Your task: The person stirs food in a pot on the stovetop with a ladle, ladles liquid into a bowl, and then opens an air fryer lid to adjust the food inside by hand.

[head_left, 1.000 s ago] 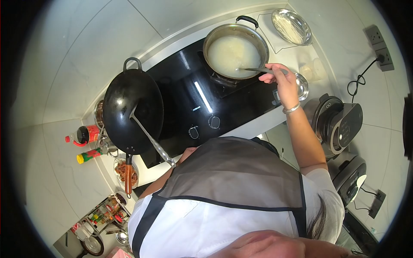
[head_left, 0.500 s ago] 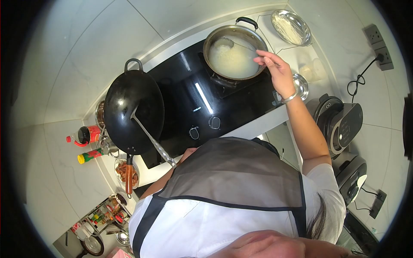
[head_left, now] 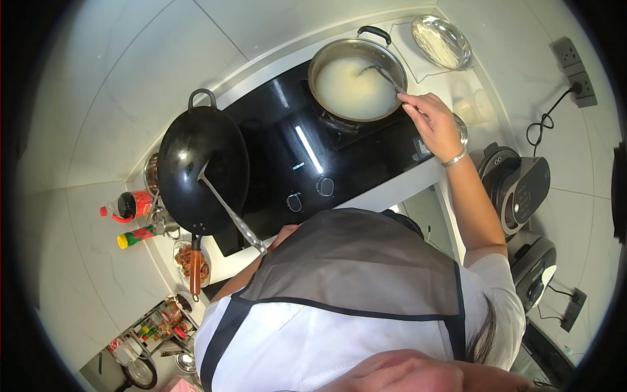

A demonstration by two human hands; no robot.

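Observation:
My right hand [head_left: 436,125] is closed around the handle of a metal ladle [head_left: 390,80], over the right rim of a steel pot [head_left: 313,91]. The ladle's bowl is sunk in cloudy, whitish liquid [head_left: 353,95] that fills much of the pot. Only a small part of my left hand [head_left: 285,234] shows, by the stove's front edge near the apron [head_left: 353,268]; its fingers are hidden. Close to it is the handle end of a metal wok spatula [head_left: 235,219], which rests in a black wok [head_left: 183,150].
The black cooktop [head_left: 281,144] spans the counter. Back right stands a metal bowl of pale strands [head_left: 439,44]. A dark cooker [head_left: 516,189] is at right. Bottles [head_left: 134,206] and a bowl of brown food pieces [head_left: 186,261] sit left, near the wok's wooden handle [head_left: 196,271].
My right hand has moved slightly right and down. The ladle's bowl, visible near the pot's left side before, has shifted right and sunk into the liquid. The left hand looks still.

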